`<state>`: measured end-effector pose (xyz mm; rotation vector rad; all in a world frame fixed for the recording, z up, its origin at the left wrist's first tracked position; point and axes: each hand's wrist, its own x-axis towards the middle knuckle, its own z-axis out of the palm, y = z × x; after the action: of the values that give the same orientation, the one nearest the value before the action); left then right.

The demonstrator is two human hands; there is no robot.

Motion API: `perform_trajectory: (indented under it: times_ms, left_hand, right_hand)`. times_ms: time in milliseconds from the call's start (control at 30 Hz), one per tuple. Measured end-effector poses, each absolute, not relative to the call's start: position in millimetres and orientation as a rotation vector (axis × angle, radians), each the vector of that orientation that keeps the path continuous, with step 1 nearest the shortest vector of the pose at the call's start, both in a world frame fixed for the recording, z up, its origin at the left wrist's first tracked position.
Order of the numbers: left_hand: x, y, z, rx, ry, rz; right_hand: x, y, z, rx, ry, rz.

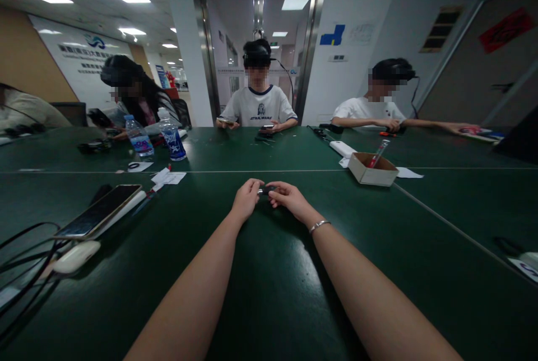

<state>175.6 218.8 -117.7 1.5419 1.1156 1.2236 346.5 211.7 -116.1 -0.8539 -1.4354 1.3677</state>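
A small black stick with a silver metal end, shaped like a USB flash drive, is held level between my two hands above the green table. The fingertips of my left hand pinch its silver end. Thumb and fingers of my right hand close on its black end, and a metal bracelet circles that wrist. Fingers cover part of the stick, so its exact kind is hard to make out.
At left lie a phone, a white oval case and black cables. Two bottles stand behind some papers. A small open box holding a tube sits at right. Several people with headsets sit across the table.
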Motion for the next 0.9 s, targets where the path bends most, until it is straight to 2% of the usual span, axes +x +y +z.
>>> perform_trajectory:
  times_ms: [900]
  left_hand:
    - [175.0, 217.2, -118.3, 1.646, 1.165, 1.200]
  right_hand:
    - [347.4, 213.0, -117.2, -0.848, -1.427, 1.388]
